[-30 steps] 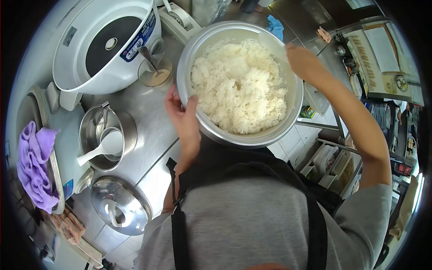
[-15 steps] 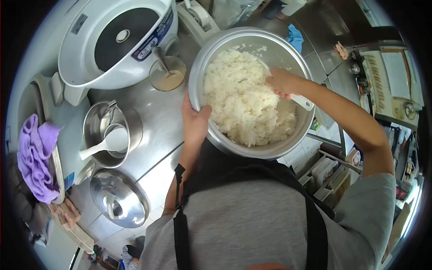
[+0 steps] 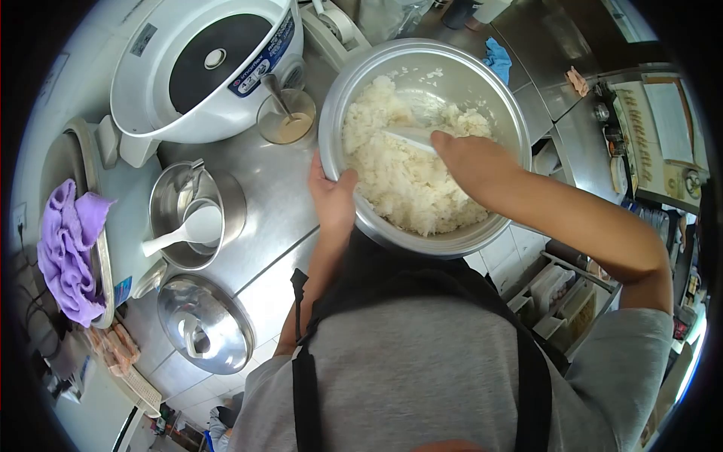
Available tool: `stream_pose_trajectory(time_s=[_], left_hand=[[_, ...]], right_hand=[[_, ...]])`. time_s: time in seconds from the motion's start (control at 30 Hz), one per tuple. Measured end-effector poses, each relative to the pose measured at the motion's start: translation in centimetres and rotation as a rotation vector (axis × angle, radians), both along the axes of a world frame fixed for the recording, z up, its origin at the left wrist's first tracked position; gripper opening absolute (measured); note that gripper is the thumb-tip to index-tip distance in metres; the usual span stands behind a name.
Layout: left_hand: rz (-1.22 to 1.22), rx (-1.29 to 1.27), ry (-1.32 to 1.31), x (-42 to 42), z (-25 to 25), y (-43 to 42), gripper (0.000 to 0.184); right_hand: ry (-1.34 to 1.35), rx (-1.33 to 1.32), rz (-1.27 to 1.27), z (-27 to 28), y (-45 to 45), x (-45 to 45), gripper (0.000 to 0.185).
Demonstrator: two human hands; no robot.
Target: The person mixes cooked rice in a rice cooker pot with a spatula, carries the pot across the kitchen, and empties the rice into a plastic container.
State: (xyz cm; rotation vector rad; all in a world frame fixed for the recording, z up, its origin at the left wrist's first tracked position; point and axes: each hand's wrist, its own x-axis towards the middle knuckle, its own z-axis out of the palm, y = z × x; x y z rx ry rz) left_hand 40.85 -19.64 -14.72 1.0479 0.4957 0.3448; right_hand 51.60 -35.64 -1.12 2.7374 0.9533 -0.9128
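Note:
A large metal rice pot point(image 3: 331, 113) stands in front of me, holding a heap of cooked white rice point(image 3: 422, 192). My left hand point(image 3: 334, 200) grips the pot's left side, thumb over the rim and fingers against the outer wall. Inside the pot, my right hand point(image 3: 471, 166) is closed around a white rice paddle point(image 3: 410, 138). The paddle's blade is pushed into the rice near the middle, partly buried, and my hand hides its handle. Bare metal shows at the pot's far side, with grains stuck to the wall.
A white rice cooker body point(image 3: 203, 124) stands at the upper left, beside a glass bowl point(image 3: 282, 135) of tan liquid with a spoon. A steel pot point(image 3: 233, 218) holds another white paddle point(image 3: 199, 226). Below it lies a steel lid point(image 3: 218, 339). A purple cloth point(image 3: 68, 256) hangs at the left.
My right hand has swung the paddle so its blade now points left into the rice. Rice has shifted from the far side, baring the pot's metal. My left hand keeps its hold.

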Motion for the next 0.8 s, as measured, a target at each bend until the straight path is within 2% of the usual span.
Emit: stream_pose_trajectory(time_s=[0.13, 0.2, 0.27, 0.33, 0.4, 0.47, 0.5, 0.6, 0.63, 0.73, 0.8], left_hand=[[0.006, -0.069, -0.037, 0.0, 0.5, -0.2, 0.053], [0.001, -0.038, -0.056, -0.2, 0.5, -0.1, 0.052], [0.005, -0.017, -0.062, -0.4, 0.4, -0.3, 0.052], [0.020, -0.003, -0.042, -0.7, 0.1, -0.5, 0.053], [0.044, -0.038, -0.051, -0.8, -0.4, -0.7, 0.053], [0.060, -0.075, -0.064, -0.7, -0.5, -0.9, 0.054], [0.069, -0.093, -0.073, -0.6, -0.4, -1.0, 0.054], [0.038, -0.118, -0.052, -0.6, 0.1, -0.9, 0.054], [0.020, -0.118, -0.040, -0.5, 0.3, -0.7, 0.054], [0.034, -0.068, -0.059, -0.7, 0.3, -0.9, 0.054], [0.019, -0.028, -0.089, -0.5, 0.5, -1.1, 0.053]], right_hand=[[0.049, -0.036, 0.103, -3.5, 1.9, 2.2, 0.020], [0.049, -0.183, 0.246, -2.4, 2.5, 5.1, 0.021], [-0.289, -0.174, 0.458, -2.5, 0.3, 9.1, 0.018], [-0.535, -0.343, 0.359, 3.4, 1.8, 10.1, 0.018], [-0.619, -0.431, 0.137, 9.7, 3.2, 7.4, 0.026], [-0.587, -0.235, 0.166, 10.3, 2.6, 5.0, 0.021], [-0.547, -0.175, 0.201, 9.0, 2.3, 3.9, 0.022], [-0.306, -0.253, 0.199, -3.1, 2.2, 2.4, 0.024], [-0.253, -0.302, 0.121, -3.8, 3.2, 1.7, 0.023], [-0.173, -0.226, 0.090, -3.1, 1.4, 3.2, 0.022], [-0.339, -0.251, 0.137, 0.1, 1.3, 4.1, 0.020]])
